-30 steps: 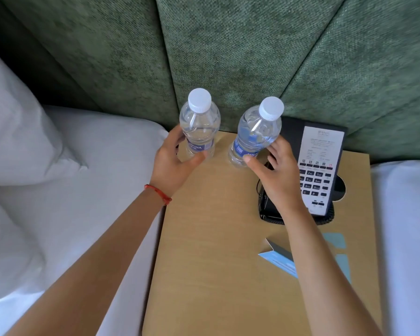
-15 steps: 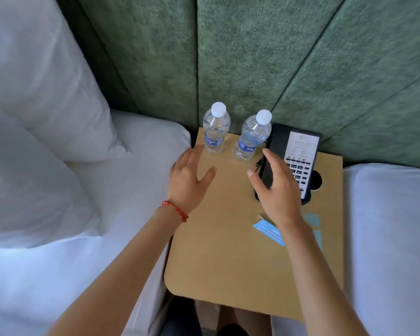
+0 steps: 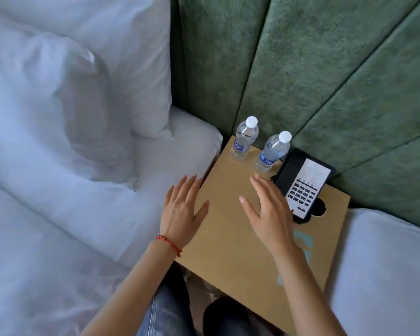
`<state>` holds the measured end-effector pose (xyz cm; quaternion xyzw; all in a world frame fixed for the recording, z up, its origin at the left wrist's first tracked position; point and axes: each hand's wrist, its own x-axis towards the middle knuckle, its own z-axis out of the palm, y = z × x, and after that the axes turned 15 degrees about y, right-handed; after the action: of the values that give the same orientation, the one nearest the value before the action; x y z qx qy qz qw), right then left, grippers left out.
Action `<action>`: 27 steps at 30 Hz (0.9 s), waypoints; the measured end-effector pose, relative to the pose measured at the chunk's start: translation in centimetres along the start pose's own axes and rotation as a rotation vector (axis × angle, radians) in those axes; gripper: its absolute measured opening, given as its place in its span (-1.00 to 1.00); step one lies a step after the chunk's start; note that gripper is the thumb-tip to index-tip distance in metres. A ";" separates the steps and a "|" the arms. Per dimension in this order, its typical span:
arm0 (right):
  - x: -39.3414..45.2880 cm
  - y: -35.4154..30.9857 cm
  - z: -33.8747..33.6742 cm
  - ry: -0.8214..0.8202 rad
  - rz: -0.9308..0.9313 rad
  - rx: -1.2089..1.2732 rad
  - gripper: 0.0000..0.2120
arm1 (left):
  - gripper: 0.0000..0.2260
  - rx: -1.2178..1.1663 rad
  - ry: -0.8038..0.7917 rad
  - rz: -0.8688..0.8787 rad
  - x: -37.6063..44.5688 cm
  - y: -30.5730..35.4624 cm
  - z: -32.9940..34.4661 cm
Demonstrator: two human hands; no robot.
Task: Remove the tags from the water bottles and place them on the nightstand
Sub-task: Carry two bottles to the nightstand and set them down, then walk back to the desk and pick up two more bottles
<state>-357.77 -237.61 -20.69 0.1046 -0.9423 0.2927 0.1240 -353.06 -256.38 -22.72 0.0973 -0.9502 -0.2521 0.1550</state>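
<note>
Water bottles, two of them, both upright at the far edge of the nightstand worktop (image 3: 230,238), right up against the green padded headboard (image 3: 313,76). We've got the left bottle (image 3: 244,139) near the back left corner and the right bottle (image 3: 272,152) just beside the black phone (image 3: 303,187), a small gap between the two bottles. White caps on, blue labels showing.

Our left hand (image 3: 183,212) hovers over the worktop's left edge next to the bed (image 3: 70,214), fingers straight and spread, so that grip is apart and holding nothing. There's a red bracelet (image 3: 169,244) on that wrist. Our right hand (image 3: 268,212) is over the middle of the worktop near the phone, fingers straight too, nothing in it. Neither hand touches a bottle.

Light blue tags (image 3: 304,241) peek out from behind our right forearm on the worktop. White pillows (image 3: 83,76) are piled on the bed to the left.
</note>
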 end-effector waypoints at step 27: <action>-17.6 -22.3 1.8 -0.641 -1.034 0.336 -0.53 | -0.48 0.354 0.597 -0.985 -33.8 -1.7 -18.0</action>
<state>-335.42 -254.49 -15.59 0.6473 -0.7013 0.2932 -0.0569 -315.15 -257.03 -17.02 0.6171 -0.7361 -0.0940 0.2616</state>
